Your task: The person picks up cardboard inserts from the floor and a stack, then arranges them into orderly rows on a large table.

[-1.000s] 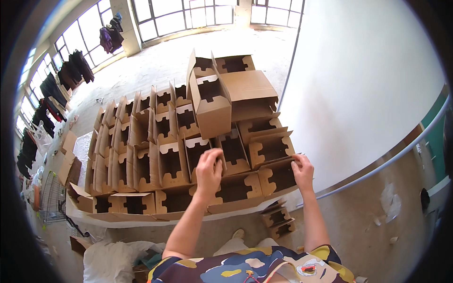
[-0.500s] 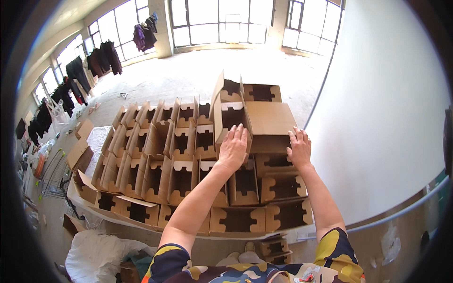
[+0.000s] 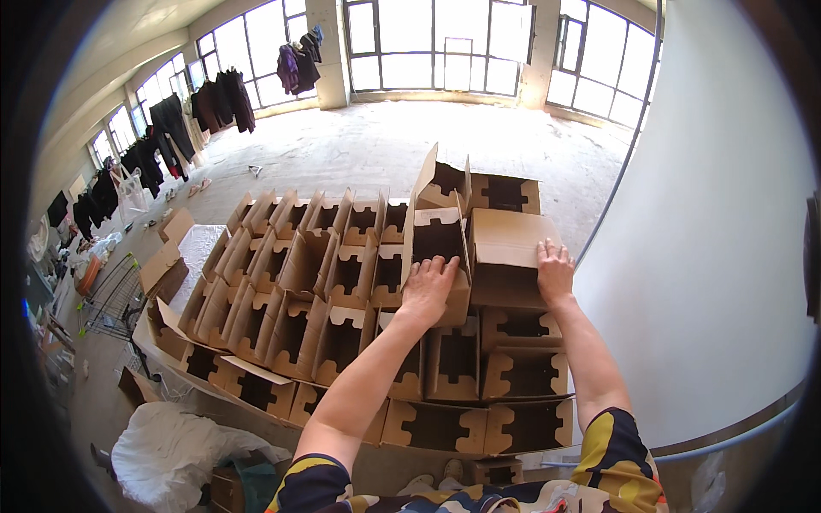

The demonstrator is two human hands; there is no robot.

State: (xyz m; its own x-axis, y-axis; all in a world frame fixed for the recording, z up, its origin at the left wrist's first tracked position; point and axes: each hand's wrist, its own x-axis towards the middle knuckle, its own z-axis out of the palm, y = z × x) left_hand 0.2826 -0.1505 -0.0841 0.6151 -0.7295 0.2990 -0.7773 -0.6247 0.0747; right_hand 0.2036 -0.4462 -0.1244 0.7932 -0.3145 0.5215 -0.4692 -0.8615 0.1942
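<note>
Floor (image 3: 385,137) of bare concrete spreads across the top of the frame, big windows (image 3: 428,51) behind it. A white panel (image 3: 727,239) fills the right side. In the middle, open brown cardboard boxes (image 3: 312,256) stand packed in rows, overlapping too much for me to count surely; four of them form a group right of centre. Any writing on them is too small for me to tell. Dark clothes (image 3: 227,103) hang upper left; one wire cart (image 3: 115,299) stands at the left, and one white cloth bundle (image 3: 171,449) lies lower left. My left forearm (image 3: 363,389) crosses the front rows, hiding some openings. Of the four, I touch the nearer two: my left hand (image 3: 428,291) lies over the tall box (image 3: 459,299) at its near rim, fingers slightly spread; my right hand (image 3: 557,272) meets the flat-topped box (image 3: 513,235) at its flap's right edge. Whether either grip pinches cardboard, I cannot tell. Part of one separate box (image 3: 499,470) and two shoes (image 3: 453,469) show at the lower edge.
</note>
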